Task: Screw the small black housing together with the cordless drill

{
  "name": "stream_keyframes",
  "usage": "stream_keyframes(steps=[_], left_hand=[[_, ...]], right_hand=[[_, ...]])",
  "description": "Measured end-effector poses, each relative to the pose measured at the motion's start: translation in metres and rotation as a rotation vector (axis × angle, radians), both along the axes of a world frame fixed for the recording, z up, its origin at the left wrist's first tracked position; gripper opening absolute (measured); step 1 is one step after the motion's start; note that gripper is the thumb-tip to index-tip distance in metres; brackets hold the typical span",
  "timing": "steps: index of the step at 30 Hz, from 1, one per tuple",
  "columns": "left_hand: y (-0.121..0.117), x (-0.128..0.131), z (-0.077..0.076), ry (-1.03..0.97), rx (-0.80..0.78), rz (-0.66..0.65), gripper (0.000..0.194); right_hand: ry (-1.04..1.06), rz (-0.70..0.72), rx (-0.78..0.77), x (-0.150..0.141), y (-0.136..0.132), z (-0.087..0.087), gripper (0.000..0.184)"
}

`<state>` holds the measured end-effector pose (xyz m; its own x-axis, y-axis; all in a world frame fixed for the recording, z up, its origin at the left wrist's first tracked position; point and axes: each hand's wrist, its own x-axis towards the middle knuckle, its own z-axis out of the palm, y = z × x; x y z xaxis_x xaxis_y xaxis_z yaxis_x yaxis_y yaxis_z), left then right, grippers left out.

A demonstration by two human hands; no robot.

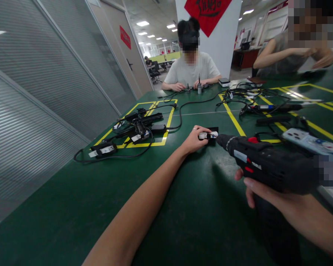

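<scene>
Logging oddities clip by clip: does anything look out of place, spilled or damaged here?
I see no spill or clear damage. Mildly untidy: at the left, a black cord loops outside the yellow tape outline, though most nearby gear lies within it. Nothing odd stands out about the drill.

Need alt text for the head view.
A person's right grip holds a black drill pointed at a small black-and-white part in the left grip, on a green table. Cables lie beyond; two people are across the table.

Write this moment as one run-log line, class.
left hand: holding small block | right hand: holding black drill | drill tip: at block, contact unclear | surface: green table
</scene>
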<state>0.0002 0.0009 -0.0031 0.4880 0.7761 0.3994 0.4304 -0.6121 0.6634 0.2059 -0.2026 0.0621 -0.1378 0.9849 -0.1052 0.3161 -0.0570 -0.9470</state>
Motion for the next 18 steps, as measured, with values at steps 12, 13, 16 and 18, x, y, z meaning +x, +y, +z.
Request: stream_keyframes(steps=[12,13,16,18], left_hand=[[0.0015,-0.0003,-0.003,0.01,0.059,-0.014,0.038],[0.0014,-0.0001,-0.003,0.012,0.064,-0.015,0.038],[0.0022,0.0003,-0.004,0.014,0.068,-0.01,0.036],[0.0034,0.0002,-0.0055,0.008,0.065,-0.008,0.036]], right_hand=[[0.03,0.024,-0.036,0.0065,0.0016,-0.0049,0.036],[0.036,0.02,-0.032,0.0066,0.0019,-0.0049,0.037],[0.027,0.02,-0.033,0.0062,0.0018,-0.0039,0.03],[-0.003,0.018,-0.03,0.0054,0.0014,-0.0025,0.023]])
